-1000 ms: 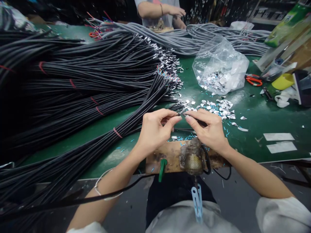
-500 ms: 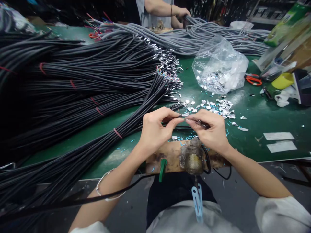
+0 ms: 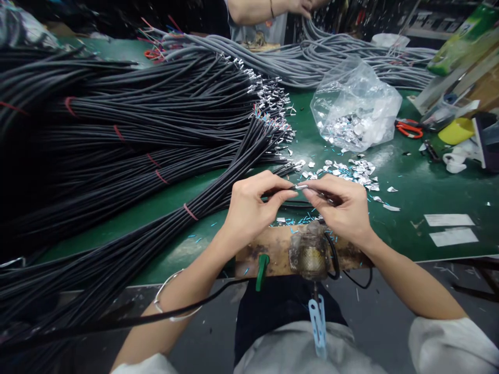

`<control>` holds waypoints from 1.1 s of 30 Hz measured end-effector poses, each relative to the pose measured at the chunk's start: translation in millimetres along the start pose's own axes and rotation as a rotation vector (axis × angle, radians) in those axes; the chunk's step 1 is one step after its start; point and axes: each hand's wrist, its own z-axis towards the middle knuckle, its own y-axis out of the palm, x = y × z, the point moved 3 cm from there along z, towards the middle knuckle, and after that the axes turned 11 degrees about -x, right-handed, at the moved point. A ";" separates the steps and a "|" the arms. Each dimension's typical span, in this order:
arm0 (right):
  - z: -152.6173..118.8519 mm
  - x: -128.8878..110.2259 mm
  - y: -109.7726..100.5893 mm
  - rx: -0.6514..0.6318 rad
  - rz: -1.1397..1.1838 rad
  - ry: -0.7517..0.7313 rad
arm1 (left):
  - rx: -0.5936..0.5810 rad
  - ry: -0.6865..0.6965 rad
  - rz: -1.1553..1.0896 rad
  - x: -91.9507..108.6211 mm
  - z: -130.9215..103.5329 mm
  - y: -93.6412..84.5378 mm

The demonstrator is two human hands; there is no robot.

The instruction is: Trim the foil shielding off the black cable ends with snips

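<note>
My left hand (image 3: 255, 205) is closed in a pinch on a black cable near its end. A short silver foil-wrapped tip (image 3: 301, 187) shows between the two hands. My right hand (image 3: 345, 205) is closed too, its thumb and forefinger at that tip, with a slim dark tool (image 3: 325, 197) lying through its fingers; the tool's kind is mostly hidden. Below the hands a wooden board (image 3: 268, 259) carries a rounded, worn metal device (image 3: 312, 252) and a green handle-like piece (image 3: 262, 270). Blue wire bits (image 3: 300, 221) are scattered just behind the board.
Bundles of black cables (image 3: 156, 119) with red ties fill the left. Foil scraps (image 3: 362, 174) and a clear plastic bag (image 3: 356, 104) lie ahead, beside orange-handled scissors (image 3: 409, 128). Grey cables (image 3: 273, 57) run across the back, where another person's arm (image 3: 257, 11) reaches over.
The silver tip now shows more plainly between my fingers, and my right hand has shifted slightly right. The other person's hand has risen from the grey cables.
</note>
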 end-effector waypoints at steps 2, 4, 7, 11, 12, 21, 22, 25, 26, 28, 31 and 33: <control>0.7 0.9 0.7 0.003 0.008 0.030 | -0.048 0.022 -0.018 0.1 0.3 -1.1; 0.8 2.4 2.1 -0.004 -0.004 0.043 | -0.141 0.045 -0.044 2.1 0.5 -2.5; -1.1 4.0 2.2 -0.015 -0.113 -0.060 | -0.326 0.006 -0.112 5.8 0.5 -3.7; -8.0 0.4 -2.1 -0.045 -0.426 -0.484 | -0.512 -0.186 -0.205 2.3 0.8 1.7; -9.6 -0.2 -2.5 -0.069 -0.501 -0.573 | -0.507 -0.233 -0.222 -0.3 1.2 3.7; 1.3 12.6 -10.8 0.169 -0.348 -0.050 | -0.267 -0.249 -0.560 -10.5 2.0 3.6; 2.0 12.3 -11.6 0.190 -0.294 -0.017 | -0.265 -0.244 -0.571 -10.2 1.9 3.0; 2.8 8.1 -9.5 0.135 -0.128 0.011 | -0.272 -0.228 -0.544 -9.0 2.3 3.2; 2.6 6.4 -7.7 0.099 -0.084 0.007 | -0.265 -0.225 -0.525 -8.5 2.5 3.6; 1.6 3.7 -3.9 0.047 -0.033 -0.006 | -0.227 -0.229 -0.501 -7.7 2.8 4.2; -0.2 2.6 0.1 0.043 -0.020 -0.023 | -0.166 -0.255 -0.519 -6.3 2.1 5.4; -1.0 2.7 1.3 0.049 -0.025 -0.037 | -0.133 -0.273 -0.531 -5.4 1.4 5.6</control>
